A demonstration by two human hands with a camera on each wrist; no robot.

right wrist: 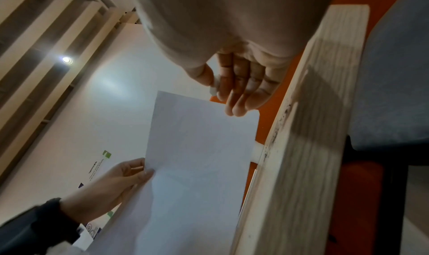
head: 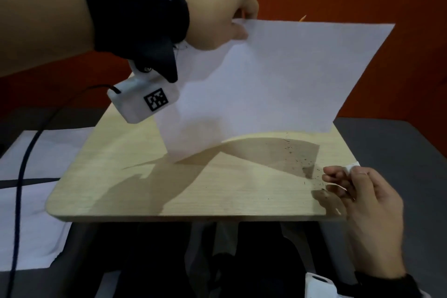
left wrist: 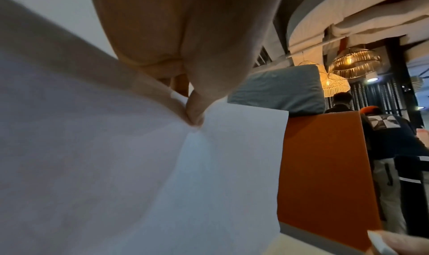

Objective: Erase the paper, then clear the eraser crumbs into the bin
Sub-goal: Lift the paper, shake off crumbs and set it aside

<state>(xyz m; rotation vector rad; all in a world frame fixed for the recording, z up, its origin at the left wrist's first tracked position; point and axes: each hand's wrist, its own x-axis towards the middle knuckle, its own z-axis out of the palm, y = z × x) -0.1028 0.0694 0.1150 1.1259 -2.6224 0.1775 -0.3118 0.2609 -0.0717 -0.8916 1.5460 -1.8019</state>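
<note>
Fingers of the left hand [head: 217, 11] pinch the lifted paper [head: 278, 84]; the right hand [head: 362, 205] curls round an eraser [head: 351, 167].

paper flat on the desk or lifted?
Lifted: the left hand pinches the paper by its top edge; only its lower corner nears the desk.

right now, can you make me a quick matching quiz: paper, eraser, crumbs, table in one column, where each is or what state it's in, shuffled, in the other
Things:
1. paper
2. eraser
3. crumbs
4. table

Places or states:
A. scattered on the wood near the right edge
B. lifted and tilted, pinched by the left hand
C. light wood, under everything
D. held in the right hand

Pairs: 1-B, 2-D, 3-A, 4-C
</note>
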